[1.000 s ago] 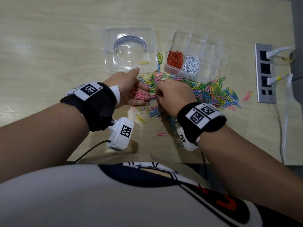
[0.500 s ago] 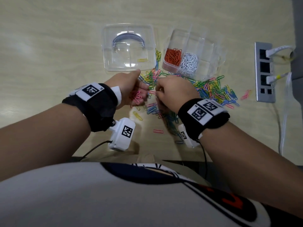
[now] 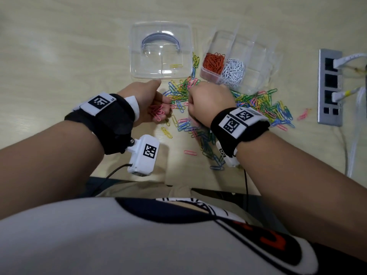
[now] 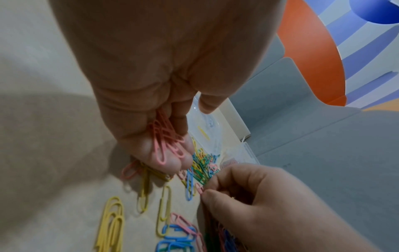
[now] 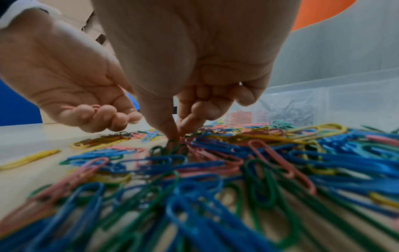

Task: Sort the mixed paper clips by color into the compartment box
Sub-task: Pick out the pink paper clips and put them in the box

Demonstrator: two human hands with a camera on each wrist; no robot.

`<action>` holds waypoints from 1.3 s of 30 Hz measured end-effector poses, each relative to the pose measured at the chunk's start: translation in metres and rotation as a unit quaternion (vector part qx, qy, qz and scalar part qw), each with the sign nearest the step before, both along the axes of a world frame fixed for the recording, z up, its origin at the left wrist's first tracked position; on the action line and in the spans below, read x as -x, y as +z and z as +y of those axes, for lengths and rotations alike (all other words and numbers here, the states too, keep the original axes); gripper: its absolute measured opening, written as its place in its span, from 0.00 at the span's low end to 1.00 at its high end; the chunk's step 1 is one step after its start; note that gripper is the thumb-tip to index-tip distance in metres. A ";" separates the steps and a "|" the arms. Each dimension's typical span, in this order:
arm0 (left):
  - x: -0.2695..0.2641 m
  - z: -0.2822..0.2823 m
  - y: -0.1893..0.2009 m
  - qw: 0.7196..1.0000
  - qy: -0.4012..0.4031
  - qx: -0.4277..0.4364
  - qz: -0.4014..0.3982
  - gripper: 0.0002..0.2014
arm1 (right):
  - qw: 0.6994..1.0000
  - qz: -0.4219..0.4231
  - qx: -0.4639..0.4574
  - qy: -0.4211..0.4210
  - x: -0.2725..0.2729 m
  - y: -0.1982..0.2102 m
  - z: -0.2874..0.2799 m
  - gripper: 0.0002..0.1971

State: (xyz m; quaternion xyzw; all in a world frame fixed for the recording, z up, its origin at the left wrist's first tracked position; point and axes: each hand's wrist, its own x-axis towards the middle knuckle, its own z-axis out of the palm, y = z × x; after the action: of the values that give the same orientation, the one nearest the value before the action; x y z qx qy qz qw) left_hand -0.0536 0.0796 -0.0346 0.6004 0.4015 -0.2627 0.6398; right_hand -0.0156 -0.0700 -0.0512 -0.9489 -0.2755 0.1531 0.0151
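While two cells of the clear plastic compartment box [image 3: 256,56] hold orange and white clips, the mixed coloured paper clips [image 3: 258,104] mostly remain on the counter. Her left hand [image 3: 147,104] cups gathered pink clips [image 4: 164,143]; her right hand [image 3: 208,100] pinches another pink clip [image 4: 199,188].

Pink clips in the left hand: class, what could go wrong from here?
The pink clips lie loosely on the left hand's curled fingers, so some might slip back into the mixed pile. The right hand pinches inside that tangle, so it may lift other colors too.
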 end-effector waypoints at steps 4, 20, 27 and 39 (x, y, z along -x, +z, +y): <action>0.002 -0.002 -0.001 1.000 0.003 0.016 0.007 0.27 | 1.000 0.001 0.011 0.007 0.000 -0.001 0.001 0.12; 0.008 0.007 -0.003 0.998 -0.050 0.028 0.029 0.27 | 0.998 0.051 -0.027 -0.020 0.014 0.013 0.017 0.10; 0.006 0.022 -0.001 0.998 -0.021 0.053 0.027 0.25 | 0.990 0.092 -0.097 -0.047 0.013 0.006 0.032 0.08; 0.006 0.045 -0.001 0.998 -0.048 0.027 0.024 0.27 | 0.998 0.012 -0.045 -0.045 0.002 0.009 0.028 0.09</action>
State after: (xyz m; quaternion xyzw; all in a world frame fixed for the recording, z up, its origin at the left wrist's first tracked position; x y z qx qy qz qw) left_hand -0.0600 0.1250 -0.0361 0.5946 0.3803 -0.3183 0.6329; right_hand -0.0177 -0.0416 -0.0421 -0.9568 -0.2388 0.1512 0.0683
